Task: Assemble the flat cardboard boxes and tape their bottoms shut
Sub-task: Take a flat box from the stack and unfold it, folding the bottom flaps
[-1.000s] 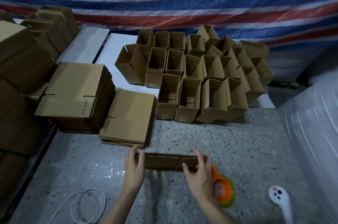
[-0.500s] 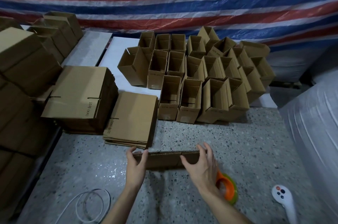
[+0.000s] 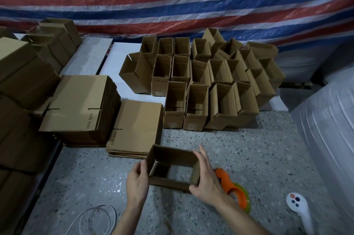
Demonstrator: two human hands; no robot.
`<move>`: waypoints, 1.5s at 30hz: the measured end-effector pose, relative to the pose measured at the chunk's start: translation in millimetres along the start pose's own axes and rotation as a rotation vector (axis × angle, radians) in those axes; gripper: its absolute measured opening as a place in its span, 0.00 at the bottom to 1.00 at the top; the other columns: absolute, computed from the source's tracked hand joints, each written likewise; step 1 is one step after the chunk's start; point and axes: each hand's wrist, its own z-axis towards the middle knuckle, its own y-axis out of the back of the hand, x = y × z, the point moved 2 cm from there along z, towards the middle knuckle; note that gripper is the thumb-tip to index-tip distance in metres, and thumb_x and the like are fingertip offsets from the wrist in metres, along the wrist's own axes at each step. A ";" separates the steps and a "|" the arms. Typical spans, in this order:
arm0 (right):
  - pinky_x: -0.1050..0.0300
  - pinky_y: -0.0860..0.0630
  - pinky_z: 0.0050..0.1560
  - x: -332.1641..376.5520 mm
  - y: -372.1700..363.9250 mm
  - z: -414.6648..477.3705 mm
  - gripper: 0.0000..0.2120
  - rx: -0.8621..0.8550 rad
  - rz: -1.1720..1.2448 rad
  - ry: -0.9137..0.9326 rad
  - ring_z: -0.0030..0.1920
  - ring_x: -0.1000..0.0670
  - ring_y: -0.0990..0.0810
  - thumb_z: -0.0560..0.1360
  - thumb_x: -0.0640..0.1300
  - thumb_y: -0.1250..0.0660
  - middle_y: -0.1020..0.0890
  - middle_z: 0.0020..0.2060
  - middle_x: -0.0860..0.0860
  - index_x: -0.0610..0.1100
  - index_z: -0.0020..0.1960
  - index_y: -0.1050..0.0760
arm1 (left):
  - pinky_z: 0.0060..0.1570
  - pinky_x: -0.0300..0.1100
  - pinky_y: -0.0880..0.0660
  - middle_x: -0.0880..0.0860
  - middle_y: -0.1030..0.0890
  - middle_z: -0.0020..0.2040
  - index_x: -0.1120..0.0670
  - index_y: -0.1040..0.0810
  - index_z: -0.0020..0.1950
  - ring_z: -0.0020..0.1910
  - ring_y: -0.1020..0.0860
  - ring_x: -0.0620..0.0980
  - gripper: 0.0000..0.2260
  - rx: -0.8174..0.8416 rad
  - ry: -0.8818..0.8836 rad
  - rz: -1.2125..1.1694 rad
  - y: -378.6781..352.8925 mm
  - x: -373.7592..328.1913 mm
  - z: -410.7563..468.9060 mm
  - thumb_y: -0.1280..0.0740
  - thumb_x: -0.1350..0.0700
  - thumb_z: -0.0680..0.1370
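A small brown cardboard box point(image 3: 168, 155) stands squared open on the speckled floor, and I look down through it. My left hand point(image 3: 137, 180) grips its left wall, thumb and fingers pinching the edge. My right hand point(image 3: 206, 177) holds the right wall, fingers stretched along the outside and thumb at the near corner. An orange tape dispenser point(image 3: 232, 189) lies on the floor just right of my right hand, partly hidden by it. Two stacks of flat boxes, a tall stack point(image 3: 80, 104) and a low stack point(image 3: 136, 127), lie to the left behind the box.
Several assembled open boxes point(image 3: 203, 85) crowd the floor and white board ahead. More cardboard point(image 3: 23, 73) piles up at the far left. A white handheld controller point(image 3: 299, 209) lies at the right, a white cable loop point(image 3: 95, 219) at the bottom left. A plastic-wrapped bundle point(image 3: 329, 129) bounds the right side.
The flat box held between my hands has been pushed open into a rectangular tube. Both hands have shifted to its side walls and the view has moved closer.
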 end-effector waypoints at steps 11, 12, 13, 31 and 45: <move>0.68 0.52 0.76 -3.3 -12.7 -24.8 0.48 -0.043 0.532 -0.077 0.79 0.62 0.50 0.62 0.33 0.38 0.47 0.79 0.59 0.51 0.79 0.49 | 0.55 0.52 0.21 0.54 0.16 0.50 0.52 0.22 0.57 0.49 0.18 0.51 0.11 0.131 0.175 0.005 -0.4 28.4 -9.4 0.35 0.47 0.81; 0.67 0.47 0.76 -4.5 -13.1 -25.4 0.45 -0.078 0.619 -0.083 0.78 0.61 0.45 0.63 0.34 0.38 0.41 0.78 0.58 0.49 0.78 0.45 | 0.55 0.53 0.21 0.55 0.16 0.49 0.52 0.21 0.57 0.49 0.17 0.52 0.10 0.142 0.179 -0.027 1.5 29.5 -9.6 0.34 0.47 0.81; 0.64 0.42 0.75 -6.8 -12.9 -25.1 0.40 -0.115 0.699 -0.108 0.76 0.60 0.39 0.63 0.35 0.38 0.37 0.77 0.57 0.47 0.75 0.40 | 0.56 0.53 0.21 0.55 0.16 0.49 0.51 0.21 0.57 0.50 0.17 0.53 0.10 0.149 0.182 -0.060 2.9 29.4 -10.0 0.34 0.47 0.81; 0.54 0.26 0.59 -32.3 10.4 -9.4 0.19 -0.152 0.835 -0.439 0.59 0.51 0.18 0.66 0.43 0.25 0.16 0.58 0.51 0.46 0.56 0.23 | 0.44 0.47 0.18 0.51 0.14 0.52 0.47 0.18 0.60 0.48 0.14 0.55 0.18 0.404 0.407 -0.276 27.9 39.8 2.8 0.29 0.41 0.74; 0.55 0.35 0.66 -10.6 0.4 11.3 0.06 -0.039 0.305 -0.476 0.62 0.50 0.29 0.71 0.44 0.22 0.27 0.60 0.50 0.47 0.42 0.20 | 0.51 0.48 0.22 0.49 0.14 0.50 0.49 0.17 0.55 0.55 0.18 0.54 0.10 0.377 0.353 -0.278 26.4 39.6 -9.6 0.31 0.47 0.78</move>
